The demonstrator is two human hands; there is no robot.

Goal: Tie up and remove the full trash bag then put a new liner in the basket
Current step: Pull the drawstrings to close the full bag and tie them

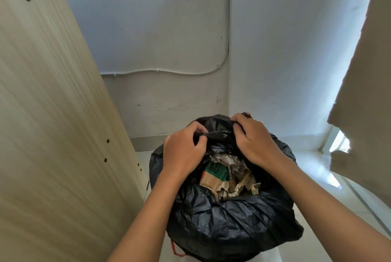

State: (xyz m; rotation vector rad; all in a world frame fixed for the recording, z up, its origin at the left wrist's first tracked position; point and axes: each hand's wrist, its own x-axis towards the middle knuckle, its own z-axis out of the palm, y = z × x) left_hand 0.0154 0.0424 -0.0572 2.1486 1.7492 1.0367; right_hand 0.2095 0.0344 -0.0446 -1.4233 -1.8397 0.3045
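A pale grey wall (pixel 169 39) with a thin white cable (pixel 160 71) clipped along it fills the background, meeting a light floor (pixel 317 168) in a corner. Left of the grip stands a tall wood-grain panel (pixel 53 102), close to the bag; torn cardboard (pixel 366 92) hangs at the right edge. The left hand (pixel 183 151) and right hand (pixel 252 138) are both closed on the far rim of the black trash bag (pixel 222 219), fingers curled into bunched plastic, forearms reaching forward over it. Beneath the grip, crumpled paper and a green-printed carton (pixel 215 173) show through the open mouth. The basket is almost wholly hidden by the bag; a red strip (pixel 176 249) peeks out below.
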